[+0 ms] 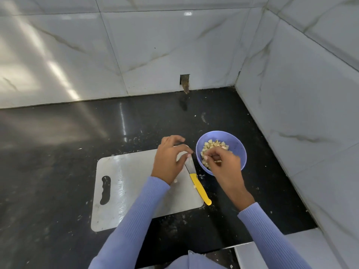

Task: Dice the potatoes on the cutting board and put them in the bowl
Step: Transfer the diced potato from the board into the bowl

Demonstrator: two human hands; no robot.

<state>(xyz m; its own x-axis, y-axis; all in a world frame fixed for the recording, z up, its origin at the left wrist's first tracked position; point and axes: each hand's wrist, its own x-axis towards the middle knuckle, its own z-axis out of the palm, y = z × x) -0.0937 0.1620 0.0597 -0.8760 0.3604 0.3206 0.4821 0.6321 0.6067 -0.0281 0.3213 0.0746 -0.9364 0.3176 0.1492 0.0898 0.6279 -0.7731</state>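
Note:
A white cutting board [136, 183] lies on the black counter. Right of it stands a purple bowl [240, 152] holding several diced potato pieces [212, 145]. My right hand [225, 164] hovers over the bowl with its fingers curled down, and a small potato piece [218, 161] shows at the fingertips. My left hand [168, 159] is above the board's far right corner, fingers loosely curved and holding nothing, its fingertips near the blade of a yellow-handled knife [200, 189] that lies along the board's right edge. Two tiny potato bits [175, 181] remain on the board.
The black counter [58, 152] is speckled with scraps. Marble-tiled walls close it off at the back and on the right, meeting in a corner behind the bowl. A small hole in the back wall [185, 82] sits just above the counter. The counter's front edge steps in at the lower right.

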